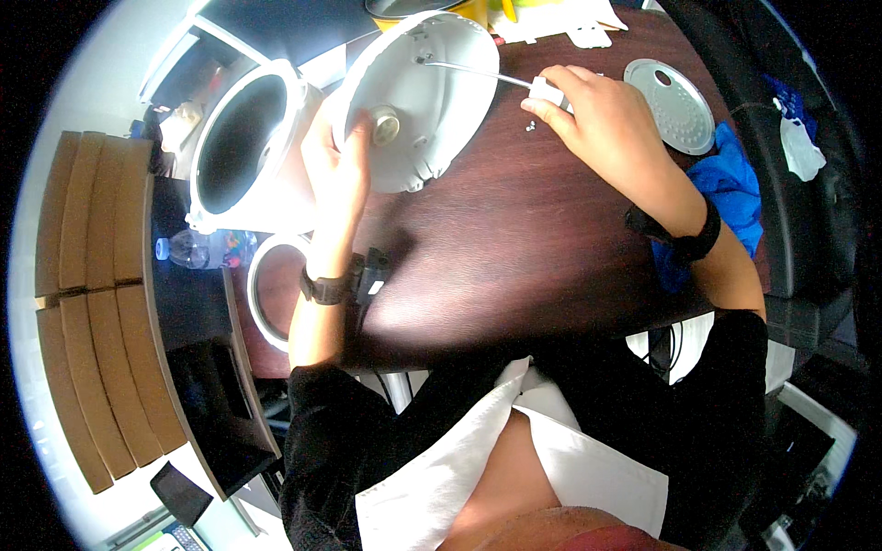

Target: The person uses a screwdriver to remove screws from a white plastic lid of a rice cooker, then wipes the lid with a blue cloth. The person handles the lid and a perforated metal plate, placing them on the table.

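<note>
A white round plastic shell (pixel 441 119) is tilted up in my left hand (pixel 335 161), whose thumb rests over its rim beside a round fitting in the middle. My right hand (pixel 597 119) grips a screwdriver with a pale handle (pixel 544 90), its long metal shaft reaching into the upper inside of the shell. A few small screws (pixel 530 126) lie on the wood tabletop just below that handle. Left of my left hand stands a white cylindrical appliance body (pixel 299 197) with a dark round inner pot.
On the brown table (pixel 496 257) are a perforated metal plate (pixel 684 110), blue cloth (pixel 726 184), a plastic bottle (pixel 207 248), a metal-rimmed lid (pixel 262 294) and a yellow container (pixel 464 14). Cardboard boxes (pixel 96 303) stand at the left, a black padded seat (pixel 790 230) at the right.
</note>
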### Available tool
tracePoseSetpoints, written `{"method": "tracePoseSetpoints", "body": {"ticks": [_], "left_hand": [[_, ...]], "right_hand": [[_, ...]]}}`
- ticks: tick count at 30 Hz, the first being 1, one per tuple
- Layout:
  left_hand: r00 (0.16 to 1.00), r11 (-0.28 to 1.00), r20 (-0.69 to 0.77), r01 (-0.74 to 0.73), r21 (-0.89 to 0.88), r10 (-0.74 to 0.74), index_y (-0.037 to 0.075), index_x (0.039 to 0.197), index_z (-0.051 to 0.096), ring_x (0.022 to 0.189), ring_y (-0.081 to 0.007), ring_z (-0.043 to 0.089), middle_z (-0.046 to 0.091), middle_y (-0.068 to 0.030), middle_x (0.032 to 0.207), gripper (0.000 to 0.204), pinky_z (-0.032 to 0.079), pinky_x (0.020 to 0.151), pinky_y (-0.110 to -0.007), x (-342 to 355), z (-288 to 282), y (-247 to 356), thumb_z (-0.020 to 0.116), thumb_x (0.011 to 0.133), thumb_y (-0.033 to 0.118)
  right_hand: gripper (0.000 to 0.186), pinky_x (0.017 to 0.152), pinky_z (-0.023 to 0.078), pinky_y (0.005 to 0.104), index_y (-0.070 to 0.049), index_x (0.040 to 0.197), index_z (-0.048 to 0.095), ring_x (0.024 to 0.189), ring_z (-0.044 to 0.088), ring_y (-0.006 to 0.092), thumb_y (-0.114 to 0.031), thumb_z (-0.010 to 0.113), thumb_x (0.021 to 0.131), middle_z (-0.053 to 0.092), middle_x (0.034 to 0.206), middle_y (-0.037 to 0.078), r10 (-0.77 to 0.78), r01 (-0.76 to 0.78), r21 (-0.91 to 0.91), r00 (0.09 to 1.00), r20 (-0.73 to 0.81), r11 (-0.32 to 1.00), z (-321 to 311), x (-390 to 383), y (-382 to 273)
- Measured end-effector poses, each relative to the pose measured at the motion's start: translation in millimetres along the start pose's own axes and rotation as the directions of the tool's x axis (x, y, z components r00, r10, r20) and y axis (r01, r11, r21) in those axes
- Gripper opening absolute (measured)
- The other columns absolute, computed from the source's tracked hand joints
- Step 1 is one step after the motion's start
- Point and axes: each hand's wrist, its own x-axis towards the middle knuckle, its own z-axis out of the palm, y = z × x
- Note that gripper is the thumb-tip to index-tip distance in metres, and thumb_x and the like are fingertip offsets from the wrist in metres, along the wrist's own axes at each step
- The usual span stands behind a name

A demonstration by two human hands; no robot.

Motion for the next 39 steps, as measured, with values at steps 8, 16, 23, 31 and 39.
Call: {"method": "tracePoseSetpoints", "body": {"ticks": [8, 16, 23, 31, 39], "left_hand": [[0.999, 0.998, 0.042, -0.005, 0.058, 0.003, -0.001, 0.11, 0.062, 0.085, -0.0141, 0.059, 0.065, -0.0084, 0.092, 0.029, 0.046, 0.078, -0.028, -0.9, -6.0, 4.2, 0.055, 0.083, 0.006], [0.997, 0.99, 0.057, -0.059, 0.126, 0.052, -0.001, 0.111, 0.061, 0.083, -0.0145, 0.06, 0.066, -0.0098, 0.091, 0.03, 0.047, 0.076, -0.028, -1.9, -9.5, 5.6, 0.054, 0.083, 0.005], [0.999, 0.993, 0.04, -0.039, 0.107, 0.035, -0.001, 0.112, 0.061, 0.085, -0.0155, 0.06, 0.066, -0.0106, 0.092, 0.031, 0.047, 0.077, -0.029, -2.5, -10.6, 5.7, 0.054, 0.082, 0.004], [0.999, 0.998, 0.039, 0.029, 0.063, -0.031, -0.003, 0.115, 0.059, 0.088, -0.0158, 0.056, 0.064, -0.0093, 0.096, 0.032, 0.043, 0.081, -0.029, -2.0, -10.4, 2.2, 0.057, 0.086, 0.012], [0.999, 0.999, 0.032, 0.038, 0.017, -0.039, -0.001, 0.11, 0.061, 0.087, -0.0148, 0.058, 0.065, -0.0077, 0.095, 0.027, 0.045, 0.08, -0.029, 1.4, -12.8, 4.4, 0.056, 0.085, 0.008]], "right_hand": [[0.03, 0.057, 0.051, 0.043, -0.005, 0.082, 0.06, 0.064, 0.063, 0.0331, -0.035, 0.061, 0.084, 0.063, 0.069, 0.013, -0.111, 0.112, -0.112, 0.994, 0.015, 0.987, -13.5, 11.1, 4.4], [0.035, 0.041, 0.041, 0.0277, -0.003, 0.093, 0.061, 0.047, 0.052, 0.0146, -0.036, 0.052, 0.093, 0.053, 0.059, 0.005, 0.095, -0.392, 0.465, 0.835, 0.542, 0.794, 3.2, 13.1, 17.9], [0.049, 0.032, 0.031, 0.0207, 0.001, 0.1, 0.057, 0.042, 0.04, 0.005, -0.047, 0.047, 0.094, 0.046, 0.063, -0.001, -0.002, -0.778, 0.618, 0.622, 0.783, 0.114, 13.8, -2.6, 1.5], [0.034, 0.044, 0.042, 0.0295, -0.001, 0.094, 0.059, 0.05, 0.055, 0.0193, -0.035, 0.054, 0.093, 0.058, 0.068, 0.009, 0.126, -0.361, 0.557, 0.901, 0.415, 0.748, 24.3, -7.3, 4.3], [0.033, 0.06, 0.05, 0.0395, -0.003, 0.092, 0.062, 0.07, 0.063, 0.0327, -0.036, 0.06, 0.086, 0.064, 0.08, 0.015, -0.019, 0.019, 0.014, 0.999, 0.032, 1.0, -0.6, 1.5, 4.2]]}}
